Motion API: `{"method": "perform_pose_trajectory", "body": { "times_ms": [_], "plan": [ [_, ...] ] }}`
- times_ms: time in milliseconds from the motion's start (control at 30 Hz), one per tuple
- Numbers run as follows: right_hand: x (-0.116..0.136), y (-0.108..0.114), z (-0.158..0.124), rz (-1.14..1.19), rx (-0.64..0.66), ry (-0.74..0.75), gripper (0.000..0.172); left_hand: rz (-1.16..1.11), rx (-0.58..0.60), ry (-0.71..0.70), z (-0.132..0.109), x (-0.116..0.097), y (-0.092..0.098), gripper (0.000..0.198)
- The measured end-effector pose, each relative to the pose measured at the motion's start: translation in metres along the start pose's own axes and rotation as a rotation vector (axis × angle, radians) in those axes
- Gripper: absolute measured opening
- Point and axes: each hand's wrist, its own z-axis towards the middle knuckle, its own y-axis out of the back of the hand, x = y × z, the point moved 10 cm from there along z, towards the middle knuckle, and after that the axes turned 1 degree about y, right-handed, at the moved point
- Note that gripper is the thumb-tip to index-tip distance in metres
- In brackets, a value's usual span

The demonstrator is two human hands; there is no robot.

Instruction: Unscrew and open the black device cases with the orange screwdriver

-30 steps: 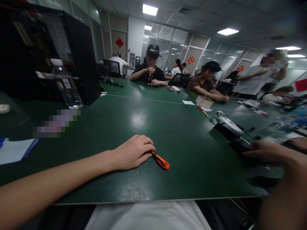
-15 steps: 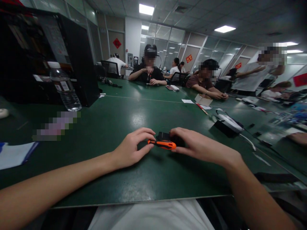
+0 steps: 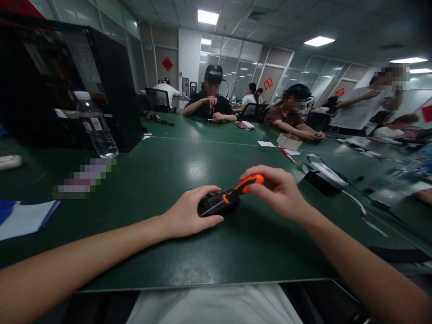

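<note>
In the middle of the table, a screwdriver (image 3: 249, 182) with an orange and black handle is pinched at its end by my right hand (image 3: 278, 189). It slants down to the left, and its thin shaft appears to lie over a small black box-like object (image 3: 232, 204). Around the left end of that black object, the fingers and thumb of my left hand (image 3: 189, 211) are wrapped, the thumb along the near side. What the black object is, I cannot make out; my fingers and the screwdriver cover part of it.
At the left stand a black computer case (image 3: 111, 85) and a water bottle (image 3: 97, 128). A white-and-blue sheet (image 3: 25, 220) lies nearer. To the right are a white device with cables (image 3: 327, 174) and a small open box (image 3: 289, 141). Other people sit across the table.
My left hand has let go of the screwdriver and taken hold of the black object. My right hand has moved up and right with the screwdriver's handle, tilting it.
</note>
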Motion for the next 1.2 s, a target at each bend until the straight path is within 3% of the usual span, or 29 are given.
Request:
{"method": "perform_pose_trajectory", "body": {
  "times_ms": [100,233,333,500,1000,1100,1200],
  "plan": [
    [-0.052,0.008,0.009,0.353,-0.189,-0.211,0.042,0.01,0.049,0.127,0.003,0.012,-0.006,0.053],
    [-0.128,-0.02,0.0,0.7,-0.309,-0.569,0.055,-0.005,0.098,0.183,0.008,0.018,-0.009,0.045],
    [-0.16,-0.036,-0.023,0.805,-0.348,-0.76,0.054,-0.042,0.136,0.187,0.007,0.019,-0.01,0.045],
    [-0.159,-0.04,-0.04,0.908,-0.293,-0.764,0.049,-0.057,0.149,0.214,-0.001,0.018,-0.009,0.044],
    [-0.141,-0.056,-0.041,0.91,-0.231,-0.787,0.05,-0.066,0.148,0.249,-0.008,0.015,-0.01,0.043],
    [-0.144,-0.051,-0.038,0.91,-0.258,-0.795,0.053,-0.053,0.133,0.216,-0.005,0.012,-0.009,0.048],
    [-0.145,-0.03,-0.031,0.825,-0.347,-0.74,0.059,-0.047,0.118,0.2,-0.001,0.01,-0.01,0.048]
  ]
}}
